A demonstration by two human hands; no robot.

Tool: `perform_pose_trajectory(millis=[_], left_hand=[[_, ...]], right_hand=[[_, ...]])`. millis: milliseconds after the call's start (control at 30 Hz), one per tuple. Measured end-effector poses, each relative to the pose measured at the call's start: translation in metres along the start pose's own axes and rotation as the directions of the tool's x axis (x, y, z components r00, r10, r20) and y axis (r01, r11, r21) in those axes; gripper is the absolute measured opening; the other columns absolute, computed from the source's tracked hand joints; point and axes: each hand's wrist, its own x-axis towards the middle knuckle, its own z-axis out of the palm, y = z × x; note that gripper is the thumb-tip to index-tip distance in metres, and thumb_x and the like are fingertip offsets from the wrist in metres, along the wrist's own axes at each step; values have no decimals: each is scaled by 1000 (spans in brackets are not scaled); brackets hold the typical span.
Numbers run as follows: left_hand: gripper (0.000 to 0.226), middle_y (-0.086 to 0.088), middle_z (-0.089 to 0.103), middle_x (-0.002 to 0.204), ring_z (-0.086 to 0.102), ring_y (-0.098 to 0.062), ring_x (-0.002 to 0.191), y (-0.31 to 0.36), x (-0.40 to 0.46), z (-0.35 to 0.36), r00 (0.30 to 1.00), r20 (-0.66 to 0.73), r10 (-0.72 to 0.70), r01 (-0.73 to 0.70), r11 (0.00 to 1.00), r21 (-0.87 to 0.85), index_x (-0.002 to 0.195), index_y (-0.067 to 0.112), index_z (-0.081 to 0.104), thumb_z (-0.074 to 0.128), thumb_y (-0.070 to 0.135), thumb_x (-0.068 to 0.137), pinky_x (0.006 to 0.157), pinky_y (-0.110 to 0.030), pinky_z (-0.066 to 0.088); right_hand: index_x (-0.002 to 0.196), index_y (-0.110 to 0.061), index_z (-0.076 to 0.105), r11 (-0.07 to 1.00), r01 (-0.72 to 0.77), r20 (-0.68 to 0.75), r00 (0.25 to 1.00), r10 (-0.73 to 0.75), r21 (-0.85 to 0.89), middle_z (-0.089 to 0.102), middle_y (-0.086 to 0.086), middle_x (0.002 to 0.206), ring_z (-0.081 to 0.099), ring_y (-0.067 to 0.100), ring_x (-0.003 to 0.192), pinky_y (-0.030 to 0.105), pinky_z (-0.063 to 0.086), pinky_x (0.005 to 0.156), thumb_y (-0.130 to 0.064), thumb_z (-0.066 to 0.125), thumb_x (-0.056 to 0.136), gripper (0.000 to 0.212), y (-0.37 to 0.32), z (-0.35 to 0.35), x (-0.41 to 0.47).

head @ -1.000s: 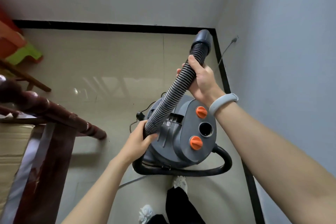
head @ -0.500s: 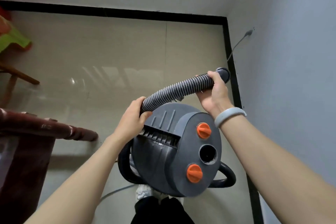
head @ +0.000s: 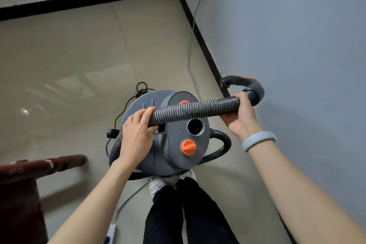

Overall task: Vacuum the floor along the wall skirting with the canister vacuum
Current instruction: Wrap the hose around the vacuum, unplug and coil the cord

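A grey canister vacuum [head: 174, 156] with orange knobs and an open round port stands on the tiled floor just in front of my feet. Its ribbed grey hose [head: 196, 110] stretches level across the top of the canister. My left hand [head: 136, 134] grips the hose at its left part, over the canister. My right hand [head: 241, 115] grips the hose near its right end, where the curved handle piece [head: 249, 87] with an orange mark bends back toward the black skirting [head: 204, 45]. The hose's lower run loops down behind my left hand.
The right wall carries a plug and grey cable [head: 193, 31] running down to the floor. A dark wooden furniture rail [head: 45, 166] juts in at the left. A black cord [head: 141, 88] lies coiled behind the canister. A white power strip [head: 111, 233] lies near my legs.
Both hands have brought the hose from a slant to a level line across the canister. The curved handle end has come into sight past my right hand. The view has swung left.
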Motion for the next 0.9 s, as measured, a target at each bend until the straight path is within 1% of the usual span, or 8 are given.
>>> perform_pose_trajectory(millis=[133, 267, 400, 567, 633, 700, 767, 900], left_hand=[[49, -9, 58, 119, 54, -37, 103, 9, -9, 6, 993, 69, 101, -104, 993, 54, 127, 15, 50, 70, 14, 82, 91, -49, 40], [47, -9, 59, 118, 55, -35, 105, 7, -26, 15, 991, 91, 94, -105, 987, 125, 126, 15, 52, 70, 20, 82, 95, -50, 37], [50, -9, 58, 125, 52, -35, 114, 3, -43, 20, 994, 86, 63, -73, 990, 118, 130, 15, 51, 69, 19, 84, 97, -50, 37], [51, -15, 57, 129, 50, -41, 117, 12, -62, 24, 993, 65, 102, -110, 984, 143, 133, 7, 51, 68, 10, 85, 98, -56, 39], [53, -16, 56, 129, 49, -43, 118, 18, -68, 28, 991, 76, 110, -121, 981, 155, 133, 7, 50, 68, 7, 84, 97, -62, 38], [54, -16, 56, 127, 49, -43, 115, 23, -75, 31, 984, 99, 147, -162, 971, 178, 132, 9, 50, 68, 3, 81, 93, -64, 40], [54, -17, 58, 122, 51, -44, 110, 26, -83, 35, 981, 108, 162, -181, 963, 199, 128, 9, 52, 70, 2, 78, 89, -62, 42], [49, -19, 59, 116, 52, -45, 106, 24, -101, 39, 984, 101, 145, -164, 962, 218, 122, 5, 55, 73, 1, 76, 89, -56, 43]], right_hand=[[78, -9, 45, 998, 9, -53, 999, -6, 57, 47, 6, 69, 53, 20, 65, 37, 53, 71, -11, 51, 90, 14, 5, -48, -23], [82, -7, 46, 997, 10, -75, 997, -4, 76, 49, 8, 71, 55, 23, 70, 40, 54, 76, -9, 53, 89, 10, 20, -79, -41], [81, -9, 48, 993, 7, -141, 990, 10, 116, 53, 8, 72, 59, 22, 72, 36, 56, 65, -8, 53, 89, 9, 41, -96, -61], [82, -7, 49, 980, -20, -238, 969, 68, 198, 58, 12, 77, 61, 26, 74, 47, 53, 82, -6, 53, 90, 9, 62, -118, -84], [86, -6, 47, 973, -60, -252, 961, 117, 221, 59, 15, 82, 62, 29, 77, 50, 52, 82, -6, 55, 91, 10, 68, -129, -89], [88, -6, 46, 965, -97, -251, 955, 160, 245, 60, 18, 87, 63, 32, 80, 50, 53, 78, -6, 56, 91, 11, 75, -142, -92], [92, -5, 46, 951, -134, -230, 952, 201, 278, 60, 19, 91, 63, 33, 82, 48, 53, 74, -6, 56, 92, 10, 85, -157, -94], [112, -2, 47, 909, -245, -132, 944, 304, 337, 60, 21, 97, 62, 33, 84, 45, 51, 69, -6, 56, 91, 23, 109, -177, -93]])
